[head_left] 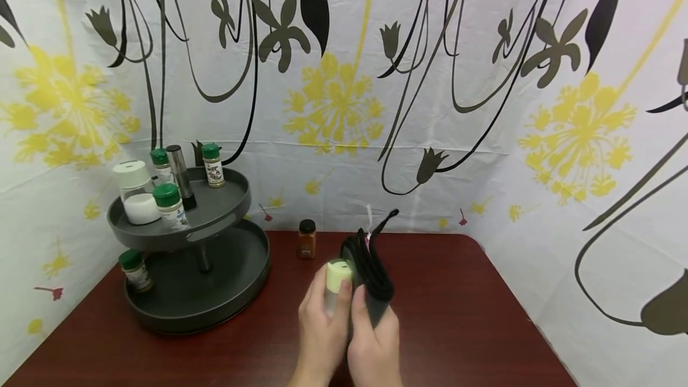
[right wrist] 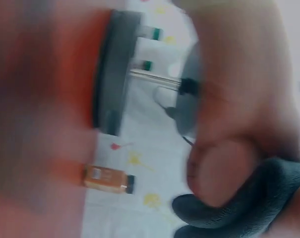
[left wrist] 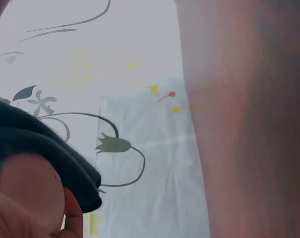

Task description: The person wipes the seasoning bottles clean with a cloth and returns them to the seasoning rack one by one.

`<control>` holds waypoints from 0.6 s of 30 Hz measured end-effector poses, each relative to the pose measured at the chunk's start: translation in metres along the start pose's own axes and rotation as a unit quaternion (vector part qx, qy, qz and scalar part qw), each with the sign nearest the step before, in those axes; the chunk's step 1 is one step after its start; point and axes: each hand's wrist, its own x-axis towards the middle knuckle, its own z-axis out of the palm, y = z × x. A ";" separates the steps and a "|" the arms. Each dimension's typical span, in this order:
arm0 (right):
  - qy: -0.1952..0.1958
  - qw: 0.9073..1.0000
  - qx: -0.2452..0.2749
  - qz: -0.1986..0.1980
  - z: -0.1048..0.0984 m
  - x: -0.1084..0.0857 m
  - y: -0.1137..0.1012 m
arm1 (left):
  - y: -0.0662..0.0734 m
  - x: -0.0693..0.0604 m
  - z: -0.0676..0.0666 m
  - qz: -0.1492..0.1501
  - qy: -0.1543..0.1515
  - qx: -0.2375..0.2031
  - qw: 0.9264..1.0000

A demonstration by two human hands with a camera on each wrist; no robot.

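Note:
Close together at the front middle of the table, both hands are raised in the head view. My left hand (head_left: pixel 319 327) grips a shaker bottle with a pale cap (head_left: pixel 338 275), its thumb along the side. Beside it, my right hand (head_left: pixel 376 342) holds a dark folded cloth (head_left: pixel 373 270) that has a loop and a white tag at its top. In the left wrist view the cloth (left wrist: pixel 50 148) lies close by the left hand (left wrist: pixel 11 215). Blur softens the right wrist view, where the cloth (right wrist: pixel 259 198) appears below the right hand (right wrist: pixel 244 94).
A dark two-tier turntable (head_left: pixel 199 309) stands on the left, bearing green-capped spice jars (head_left: pixel 214 166), a large white-capped jar (head_left: pixel 141 196) and a metal cylinder (head_left: pixel 181 178). A black-capped spice bottle (head_left: pixel 307 240) is at the back of the brown table (head_left: pixel 451 303), before a patterned curtain.

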 end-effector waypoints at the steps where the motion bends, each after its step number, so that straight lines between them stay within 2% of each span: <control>1: 0.010 1.000 -0.021 -0.016 0.001 -0.004 0.005 | 0.000 0.001 -0.001 0.015 0.008 0.000 1.000; 3: 0.016 0.998 -0.052 -0.022 0.000 -0.010 0.014 | 0.000 0.004 -0.002 0.032 0.018 -0.004 0.999; 6: -0.011 0.996 -0.078 0.051 -0.007 -0.013 0.022 | 0.000 0.010 -0.005 0.037 0.023 -0.008 0.999; 10: -0.083 0.983 -0.061 0.152 -0.020 0.000 0.015 | -0.001 0.011 -0.006 0.010 0.013 -0.015 1.000; 12: -0.095 0.983 -0.027 0.155 -0.022 0.008 0.006 | -0.001 0.008 -0.004 -0.008 0.001 -0.012 1.000; 15: -0.065 0.990 0.021 0.120 -0.018 0.013 -0.008 | -0.001 0.002 0.001 -0.020 -0.013 0.004 1.000; 18: -0.024 0.998 0.024 0.059 -0.011 0.011 -0.013 | -0.002 -0.003 0.005 0.007 -0.007 0.018 1.000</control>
